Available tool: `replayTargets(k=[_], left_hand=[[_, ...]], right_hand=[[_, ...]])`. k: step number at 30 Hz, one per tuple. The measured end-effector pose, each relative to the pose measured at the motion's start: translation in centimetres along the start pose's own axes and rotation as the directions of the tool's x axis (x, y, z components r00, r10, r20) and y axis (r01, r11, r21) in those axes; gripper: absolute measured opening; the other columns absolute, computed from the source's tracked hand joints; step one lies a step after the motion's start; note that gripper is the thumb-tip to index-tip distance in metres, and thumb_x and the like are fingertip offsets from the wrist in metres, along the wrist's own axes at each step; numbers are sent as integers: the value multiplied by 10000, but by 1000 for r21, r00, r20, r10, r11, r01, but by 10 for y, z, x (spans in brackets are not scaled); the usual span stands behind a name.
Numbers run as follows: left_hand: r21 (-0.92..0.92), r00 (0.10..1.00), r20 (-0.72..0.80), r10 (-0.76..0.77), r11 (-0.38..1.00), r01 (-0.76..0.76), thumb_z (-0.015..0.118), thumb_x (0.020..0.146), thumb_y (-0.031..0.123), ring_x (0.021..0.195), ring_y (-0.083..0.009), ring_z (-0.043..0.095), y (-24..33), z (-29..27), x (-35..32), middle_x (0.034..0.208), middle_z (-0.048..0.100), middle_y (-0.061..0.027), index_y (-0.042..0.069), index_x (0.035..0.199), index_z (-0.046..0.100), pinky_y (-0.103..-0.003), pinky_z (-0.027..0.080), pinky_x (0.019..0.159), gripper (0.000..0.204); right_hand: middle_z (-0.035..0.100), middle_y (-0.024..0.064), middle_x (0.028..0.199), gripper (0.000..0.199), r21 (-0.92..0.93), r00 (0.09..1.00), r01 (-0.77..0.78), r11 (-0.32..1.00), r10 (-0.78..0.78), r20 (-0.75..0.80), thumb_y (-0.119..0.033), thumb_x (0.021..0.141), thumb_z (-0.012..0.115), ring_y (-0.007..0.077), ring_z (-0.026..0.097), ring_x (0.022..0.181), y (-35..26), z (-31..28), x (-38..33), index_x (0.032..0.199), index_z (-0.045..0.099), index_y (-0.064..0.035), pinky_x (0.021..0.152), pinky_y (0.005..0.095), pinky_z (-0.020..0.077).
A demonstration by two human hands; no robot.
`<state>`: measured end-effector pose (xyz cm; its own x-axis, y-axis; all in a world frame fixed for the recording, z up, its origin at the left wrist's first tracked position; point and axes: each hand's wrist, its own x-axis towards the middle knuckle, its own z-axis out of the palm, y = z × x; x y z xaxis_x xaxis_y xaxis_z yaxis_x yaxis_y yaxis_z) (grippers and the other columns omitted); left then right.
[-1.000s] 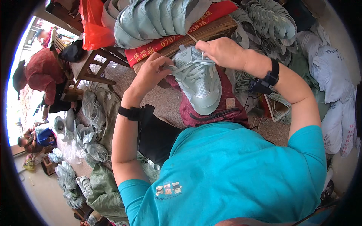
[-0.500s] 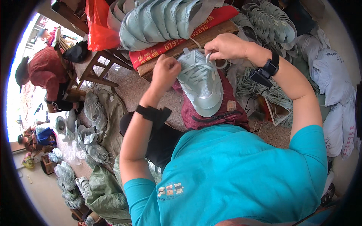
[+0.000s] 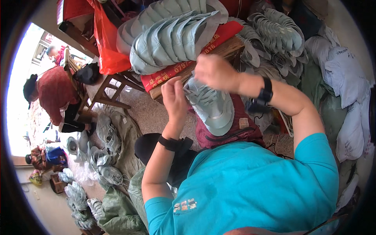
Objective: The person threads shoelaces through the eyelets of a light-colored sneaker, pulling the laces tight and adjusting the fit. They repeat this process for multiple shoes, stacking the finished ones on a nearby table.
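Note:
A pale grey-green sneaker [image 3: 214, 113] lies on a maroon bag [image 3: 244, 135] in front of me, toe toward me, its laces criss-crossed over the tongue. Beside its left upper edge is my left hand [image 3: 174, 102], fingers curled in a pinch; whatever they hold is too small to make out. My right hand [image 3: 219, 74] is over the sneaker's collar end and covers part of it. Motion smears its fingers, so a lace in them cannot be confirmed. Dark bands circle both my wrists.
Nested shoe uppers [image 3: 168, 43] stand on a wooden bench [image 3: 156, 93] with a red banner. More uppers [image 3: 278, 31] and white sacks [image 3: 340, 78] are at right. A red plastic bag [image 3: 107, 47] hangs at left, near a stool [image 3: 113, 90]. Beyond, a person in dark red [image 3: 58, 92] bends over.
My right hand has swung left across the sneaker's collar from its right side, where it pinched a white lace. My left hand stays beside the sneaker. The whole view has shifted slightly.

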<state>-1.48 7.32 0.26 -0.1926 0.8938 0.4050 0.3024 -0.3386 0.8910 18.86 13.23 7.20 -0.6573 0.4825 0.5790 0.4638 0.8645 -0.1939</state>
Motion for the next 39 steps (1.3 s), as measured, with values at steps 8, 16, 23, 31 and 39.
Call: replayTargets(k=[8, 16, 23, 31, 39], left_hand=[[-73, 907, 252, -336, 928, 364, 445, 1056, 316, 1117, -269, 562, -12, 9, -10, 1205, 596, -187, -74, 1310, 524, -350, 420, 996, 472], [64, 976, 202, 82, 993, -97, 449, 1032, 289, 1380, -377, 396, 44, 31, -22, 1464, 434, -254, -19, 1462, 402, -455, 297, 1149, 531], [-221, 764, 508, 397, 918, -330, 513, 1012, 274, 1448, -395, 338, 94, 48, -11, 1553, 356, -243, 35, 1527, 357, -436, 267, 1183, 588], [472, 716, 667, 205, 627, -619, 576, 911, 143, 1131, -334, 598, 63, 64, 60, 1270, 589, -153, 74, 1184, 638, -424, 502, 936, 288], [554, 625, 703, 339, 289, -780, 617, 828, 129, 984, -273, 606, 29, 81, 74, 1091, 578, -115, 85, 988, 580, -380, 510, 757, 170]], right_hand=[[600, 95, 919, 155, 120, 971, -14, 993, 42, -235, -254, 931, 633, 255, 604, 901, -24, -9, -37, 918, 622, -100, 819, 379, 477], [657, 73, 1191, 543, 769, 535, -568, -294, 579, 616, -483, 1067, 393, 164, 606, 1069, 10, -23, -77, 1217, 631, -18, 990, 317, 449], [566, 327, 1303, 766, 480, 855, 140, -866, 350, 382, -558, 1026, 375, 361, 698, 1015, -17, -65, -106, 1442, 390, 85, 783, 375, 643], [424, 339, 1453, 886, 785, 934, 256, -564, 353, -51, -443, 950, 598, 378, 620, 1192, 43, -117, -154, 1486, 217, 152, 949, 485, 579], [422, 321, 1458, 1221, 959, 891, 116, -260, 453, 15, -701, 730, 750, 467, 483, 1317, 41, -108, -106, 1524, 218, 59, 1095, 572, 421]])
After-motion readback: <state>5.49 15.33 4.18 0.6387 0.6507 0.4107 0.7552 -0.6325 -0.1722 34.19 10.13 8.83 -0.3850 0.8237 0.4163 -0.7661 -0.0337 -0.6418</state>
